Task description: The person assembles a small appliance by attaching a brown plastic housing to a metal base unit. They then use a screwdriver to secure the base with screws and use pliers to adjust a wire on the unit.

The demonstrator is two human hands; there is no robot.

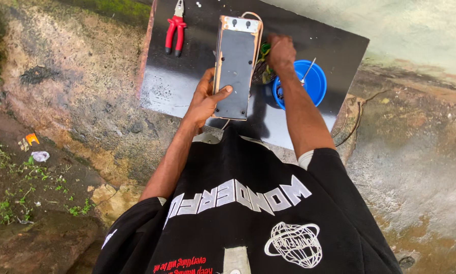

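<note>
Head view hides the case's (235, 66) far side, where wires and the right hand's (281, 50) fingertips disappear; that hand looks clenched, on what I cannot tell. Left hand (205, 101) grips the case's lower left edge, thumb across its face. Case stands over the black board (172, 81), long axis pointing away.

right hand's (281, 50) fingertips hidden behind metal case (236, 66) (grip unclear); pliers (175, 28) tip cropped

The person wears a loose black short-sleeved shirt (248, 218) bearing white lettering, a white globe emblem and small red text.
</note>
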